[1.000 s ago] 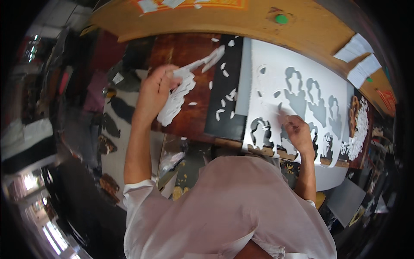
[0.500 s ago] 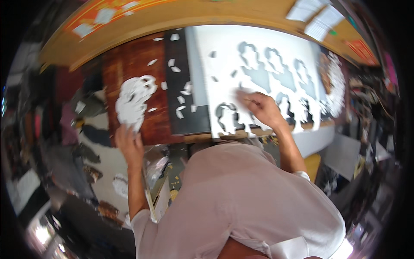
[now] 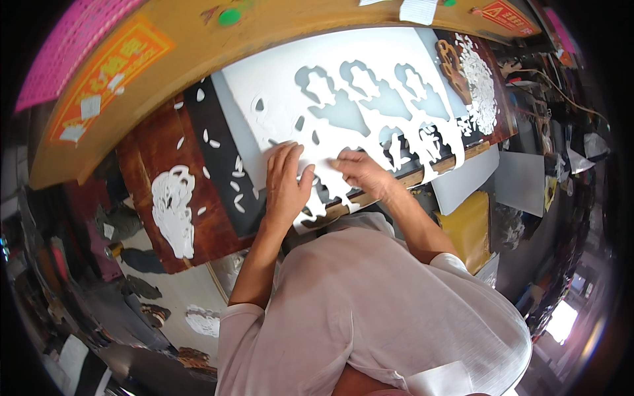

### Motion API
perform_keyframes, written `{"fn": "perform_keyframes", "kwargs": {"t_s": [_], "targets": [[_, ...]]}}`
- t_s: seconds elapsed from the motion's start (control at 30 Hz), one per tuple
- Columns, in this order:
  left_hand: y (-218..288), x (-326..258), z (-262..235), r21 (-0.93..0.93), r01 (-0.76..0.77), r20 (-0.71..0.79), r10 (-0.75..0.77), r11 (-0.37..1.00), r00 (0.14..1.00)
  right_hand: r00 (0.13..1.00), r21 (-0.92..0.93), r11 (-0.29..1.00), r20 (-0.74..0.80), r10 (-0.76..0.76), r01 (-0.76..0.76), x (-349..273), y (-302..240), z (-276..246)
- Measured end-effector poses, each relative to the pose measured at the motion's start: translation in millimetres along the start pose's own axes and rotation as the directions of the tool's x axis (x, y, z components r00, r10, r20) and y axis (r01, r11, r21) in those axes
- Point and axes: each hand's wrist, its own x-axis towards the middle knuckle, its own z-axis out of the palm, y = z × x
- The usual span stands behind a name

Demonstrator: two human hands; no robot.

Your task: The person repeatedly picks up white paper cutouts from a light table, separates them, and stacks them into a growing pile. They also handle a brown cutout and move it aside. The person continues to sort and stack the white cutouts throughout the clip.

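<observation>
A large white sheet (image 3: 277, 72) with rows of curvy cut-out openings lies across the work table. My left hand (image 3: 288, 181) rests on its near left part, fingers stretched out and thumb apart. Close by on the right, my right hand (image 3: 362, 173) is closed, its fingertips pressed together at a white patch between the hands. What they pinch, if anything, is hard to make out. Thin white strips of the cut sheet hang over the near table edge below the hands. Several small openings show in the sheet beyond my left hand.
A stack of white cut pieces (image 3: 173, 211) lies on the reddish-brown board (image 3: 142, 155). Small white scraps dot the black strip (image 3: 228, 175). A brown curvy shape (image 3: 452, 69) sits beside a scrap heap (image 3: 479, 82). A yellow beam (image 3: 198, 43) spans the far side.
My left hand has moved right, from the stack of white pieces onto the sheet. My right hand has drawn nearer to me and left, beside it. The view has turned.
</observation>
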Motion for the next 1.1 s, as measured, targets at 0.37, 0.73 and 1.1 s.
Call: {"fn": "perform_keyframes", "kwargs": {"t_s": [0.37,0.73,1.1], "targets": [[-28,12,9,0.081,-0.053,0.317,0.025,0.995,0.948,0.966,0.038,0.986,0.198,-0.165,0.161,26,13,7],[-116,78,-206,-0.603,0.341,-0.323,-0.612,0.721,0.722,0.959,-0.740,0.648,-0.014,-0.283,0.180,29,8,13],[3,60,-122,-0.790,0.469,0.105,-0.668,0.394,0.737,0.761,-0.446,0.673,0.026,-0.649,0.590,-47,-87,129]]}}
